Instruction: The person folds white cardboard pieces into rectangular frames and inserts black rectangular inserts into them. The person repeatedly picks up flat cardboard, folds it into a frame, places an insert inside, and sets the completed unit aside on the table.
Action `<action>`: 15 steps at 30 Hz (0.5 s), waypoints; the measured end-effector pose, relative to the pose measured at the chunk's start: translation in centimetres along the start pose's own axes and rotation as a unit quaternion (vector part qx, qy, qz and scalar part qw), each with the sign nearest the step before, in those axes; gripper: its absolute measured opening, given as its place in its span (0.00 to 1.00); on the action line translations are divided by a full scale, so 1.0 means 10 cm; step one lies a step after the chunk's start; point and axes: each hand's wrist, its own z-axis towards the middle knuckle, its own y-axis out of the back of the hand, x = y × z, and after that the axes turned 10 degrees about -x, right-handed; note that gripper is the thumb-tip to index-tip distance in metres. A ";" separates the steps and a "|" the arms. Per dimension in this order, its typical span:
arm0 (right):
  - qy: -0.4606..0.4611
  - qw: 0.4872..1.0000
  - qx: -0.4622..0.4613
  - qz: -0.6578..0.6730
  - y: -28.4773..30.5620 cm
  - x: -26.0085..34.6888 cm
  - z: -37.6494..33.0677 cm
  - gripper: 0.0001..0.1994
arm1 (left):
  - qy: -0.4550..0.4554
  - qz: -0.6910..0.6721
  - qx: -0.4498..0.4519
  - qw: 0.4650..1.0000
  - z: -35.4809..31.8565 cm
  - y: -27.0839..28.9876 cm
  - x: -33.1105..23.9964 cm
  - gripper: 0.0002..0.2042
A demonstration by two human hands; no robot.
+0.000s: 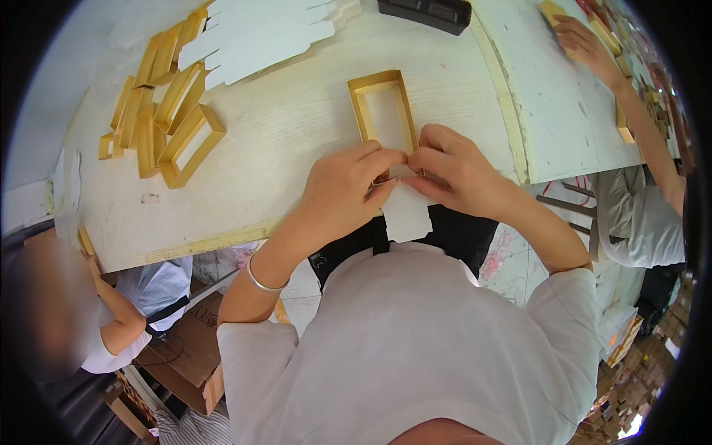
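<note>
In front of me on the table lies a gold card frame (pixel 406 111), rectangular with upright walls and an open middle. At its near end my left hand (pixel 343 182) pinches the edge between thumb and fingers. From the other side my right hand (pixel 458 172) is also closed on that end, its fingertips almost touching the left ones. The fingers hide most of the near wall and the corners. Below the fingertips a white card flap (pixel 408 215) hangs past the table edge; it looks joined to the frame, though the join is covered.
Several gold card frames (pixel 200 157) are heaped at the left. Behind them lies a stack of notched white card sheets (pixel 259 37). A black tray (pixel 426 13) sits at the far edge. Another person's hand (pixel 582 43) works at the right table; another person sits at lower left.
</note>
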 end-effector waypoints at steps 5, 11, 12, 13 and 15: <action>-0.209 0.961 0.103 0.149 0.11 0.14 0.09 0.09 | 0.002 0.018 0.021 1.000 0.04 0.01 0.03 0.05; 0.031 0.889 -0.162 -0.427 0.82 -0.81 0.74 0.20 | 0.021 -0.010 -0.011 1.000 0.02 -0.03 -0.09 0.03; -0.019 0.904 -0.091 -0.417 0.75 -0.93 0.71 0.20 | 0.018 -0.012 -0.011 1.000 0.04 -0.04 -0.09 0.03; -0.069 0.912 -0.019 -0.403 0.73 -1.00 0.67 0.20 | 0.014 -0.015 -0.010 1.000 0.06 -0.04 -0.10 0.03; 0.061 0.909 -0.143 -0.385 0.70 -0.77 0.62 0.18 | 0.020 0.000 -0.021 1.000 0.07 -0.04 -0.06 0.03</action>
